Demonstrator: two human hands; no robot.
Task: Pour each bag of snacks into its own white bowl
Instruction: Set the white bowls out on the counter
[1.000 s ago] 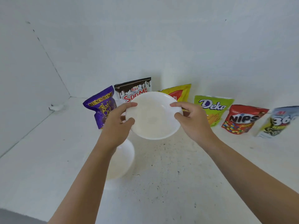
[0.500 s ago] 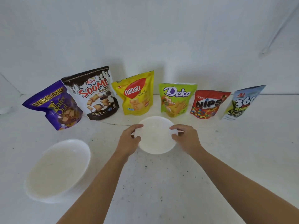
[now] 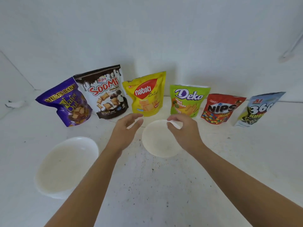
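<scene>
A small white bowl [image 3: 158, 141] stands on the white table in front of the yellow Nabati bag [image 3: 146, 94] and the green Deka bag [image 3: 186, 99]. My left hand [image 3: 126, 128] hovers just left of the bowl, fingers relaxed and apart from it. My right hand [image 3: 182, 130] hangs over the bowl's right rim, fingers loosely curled, holding nothing. A stack of larger white bowls [image 3: 65, 164] sits at the left. Along the wall also stand a purple Mum's Bake bag [image 3: 68, 104], a Soomi bag [image 3: 105, 92], a red Nips bag [image 3: 221, 108] and a pale blue 360 bag [image 3: 257, 110].
The white table [image 3: 164, 185] is speckled with dark marks in the middle. White walls close in behind the bags and on the left. A thin white pipe [image 3: 293, 45] runs down the wall at the upper right.
The small bowl went from being held up in both hands to standing on the table. Both hands have let go of it and lifted slightly away.
</scene>
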